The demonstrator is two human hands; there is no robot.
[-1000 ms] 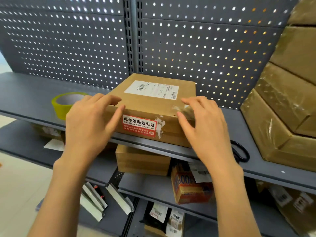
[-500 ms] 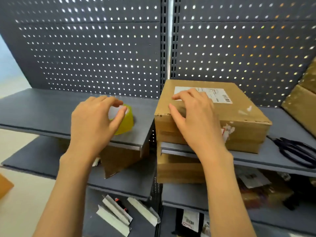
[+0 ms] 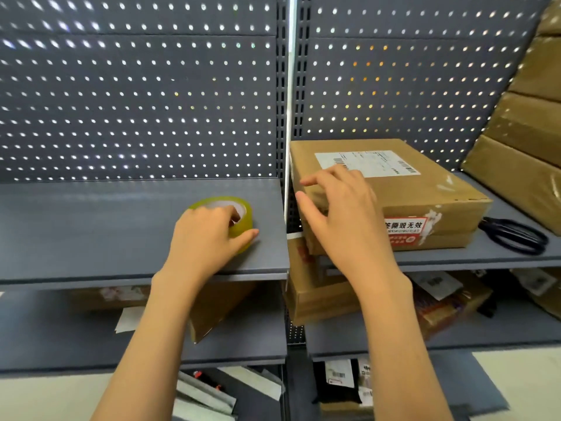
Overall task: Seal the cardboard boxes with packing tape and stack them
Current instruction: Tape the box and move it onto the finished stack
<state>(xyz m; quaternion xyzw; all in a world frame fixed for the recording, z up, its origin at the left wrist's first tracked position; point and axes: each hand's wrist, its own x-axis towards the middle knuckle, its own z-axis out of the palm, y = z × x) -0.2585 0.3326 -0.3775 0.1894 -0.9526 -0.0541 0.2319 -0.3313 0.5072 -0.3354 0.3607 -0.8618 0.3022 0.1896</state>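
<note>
- A person's left hand (image 3: 209, 235) closes around a roll of yellowish packing tape (image 3: 233, 212) on the left grey shelf (image 3: 91, 226), fingers curled into the core and thumb against the near rim.
- The right hand (image 3: 343, 214) rests with relaxed fingers spread over the near-left corner of a cardboard box (image 3: 425, 199) on the right shelf, gripping nothing.
- The roll sits near the shelf's right edge; a loose pinch could likely send the smooth, round roll rolling into the gap between the shelves.
- The box's near face overhangs the shelf lip slightly, so a downward press at that corner might tip or slide it forward.
- The box is matte brown card, flat and rectangular, with a white shipping label on top and a torn red-and-white sticker on its near side.
- Black scissors (image 3: 516, 235) lie just right of the box; glossy tape-wrapped boxes (image 3: 522, 141) stand stacked at far right.
</note>
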